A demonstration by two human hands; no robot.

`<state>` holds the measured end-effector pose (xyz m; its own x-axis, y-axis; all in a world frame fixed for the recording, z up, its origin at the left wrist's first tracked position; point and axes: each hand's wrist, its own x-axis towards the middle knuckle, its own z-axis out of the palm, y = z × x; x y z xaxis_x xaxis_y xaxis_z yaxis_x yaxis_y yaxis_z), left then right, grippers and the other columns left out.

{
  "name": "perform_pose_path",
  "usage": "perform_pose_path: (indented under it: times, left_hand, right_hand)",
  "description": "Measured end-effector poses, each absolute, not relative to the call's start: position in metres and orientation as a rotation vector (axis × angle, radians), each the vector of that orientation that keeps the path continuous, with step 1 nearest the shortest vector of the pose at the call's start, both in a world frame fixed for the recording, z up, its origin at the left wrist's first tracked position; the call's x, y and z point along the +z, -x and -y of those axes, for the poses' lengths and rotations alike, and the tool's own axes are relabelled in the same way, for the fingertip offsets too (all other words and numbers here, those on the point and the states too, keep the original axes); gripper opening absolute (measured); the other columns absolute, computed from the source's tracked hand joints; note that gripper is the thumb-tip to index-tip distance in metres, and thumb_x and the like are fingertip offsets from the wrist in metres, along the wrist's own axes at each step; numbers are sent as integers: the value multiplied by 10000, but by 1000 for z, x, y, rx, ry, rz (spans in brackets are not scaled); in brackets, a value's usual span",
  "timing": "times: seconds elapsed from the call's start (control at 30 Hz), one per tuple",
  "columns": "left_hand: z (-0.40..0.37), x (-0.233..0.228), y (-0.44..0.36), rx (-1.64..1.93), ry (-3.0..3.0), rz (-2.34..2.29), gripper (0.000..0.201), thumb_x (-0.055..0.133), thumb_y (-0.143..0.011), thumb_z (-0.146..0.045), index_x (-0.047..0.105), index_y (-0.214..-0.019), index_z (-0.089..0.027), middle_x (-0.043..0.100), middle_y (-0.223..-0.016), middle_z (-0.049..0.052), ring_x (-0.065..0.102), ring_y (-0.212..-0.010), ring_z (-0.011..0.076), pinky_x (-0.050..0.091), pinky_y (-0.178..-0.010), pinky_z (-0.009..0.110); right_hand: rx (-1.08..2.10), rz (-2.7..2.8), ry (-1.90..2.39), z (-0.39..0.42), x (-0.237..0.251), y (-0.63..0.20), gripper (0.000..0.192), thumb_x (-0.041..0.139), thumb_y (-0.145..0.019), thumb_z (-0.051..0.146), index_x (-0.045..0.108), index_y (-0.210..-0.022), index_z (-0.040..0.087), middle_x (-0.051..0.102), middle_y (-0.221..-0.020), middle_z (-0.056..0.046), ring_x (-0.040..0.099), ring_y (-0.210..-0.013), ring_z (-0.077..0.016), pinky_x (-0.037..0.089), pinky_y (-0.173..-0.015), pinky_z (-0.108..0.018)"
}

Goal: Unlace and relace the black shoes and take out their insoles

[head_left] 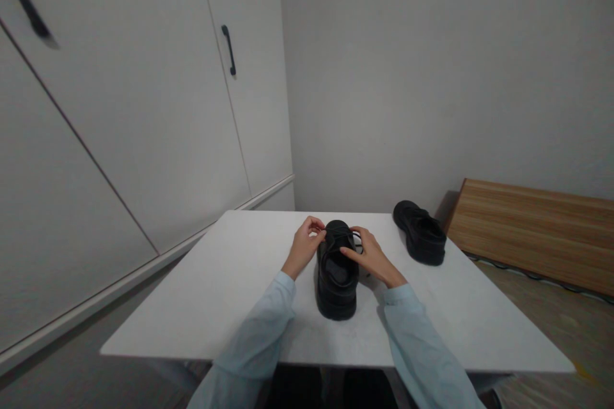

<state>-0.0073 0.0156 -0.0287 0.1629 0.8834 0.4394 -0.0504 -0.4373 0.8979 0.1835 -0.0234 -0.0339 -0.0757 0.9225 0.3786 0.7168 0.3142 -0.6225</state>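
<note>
A black lace-up shoe (337,300) stands upright on the white table, its toe pointing away from me and its opening facing me. At the left of the lacing, my left hand (307,243) is closed in a pinch on the black shoelace (330,239). My right hand (371,257) grips the shoe from the right, thumb at the tongue and fingers by the upper lacing. A loop of lace shows beside those right fingers. What lies right between the fingertips is small and partly hidden.
A second black shoe (425,236) sits at the table's back right edge. The white table (201,307) is near a grey wall (407,77) and white cabinets (144,108) with dark handles. A wood-grain panel (537,236) stands at the right, beyond the table.
</note>
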Motion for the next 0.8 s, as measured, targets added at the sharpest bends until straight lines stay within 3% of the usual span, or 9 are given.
perform_pose_path:
  times: [0.43, 0.7, 0.8]
  left_hand:
    - [-15, -26, 19, 1258, -1799, -1043, 193, 688, -662, -192, 578, -820, -194, 642, -822, 9, 603, -798, 149, 462, -732, 265]
    - [-14, -25, 23, 1154, -1813, -1055, 161, 652, -686, -155, 585, -827, -193, 646, -719, -3, 615, -740, 152, 445, -700, 258]
    - [-14, -26, 24, 1160, -1843, -1074, 147, 616, -719, -163, 575, -857, -197, 650, -772, 2, 599, -748, 146, 420, -686, 247]
  right_hand:
    - [398, 1839, 1486, 25, -31, -183, 618, 592, -758, 510, 430, -1266, 198, 519, -1287, -129, 469, -1213, -300, 365, -1004, -475]
    - [416, 1854, 1503, 26, -28, -183, 632, 595, -752, 505, 432, -1261, 168, 517, -1288, -149, 469, -1214, -305, 359, -1016, -462]
    - [423, 1858, 1499, 27, -27, -183, 615, 580, -763, 502, 431, -1260, 171, 520, -1287, -141, 467, -1210, -306, 358, -1012, -471]
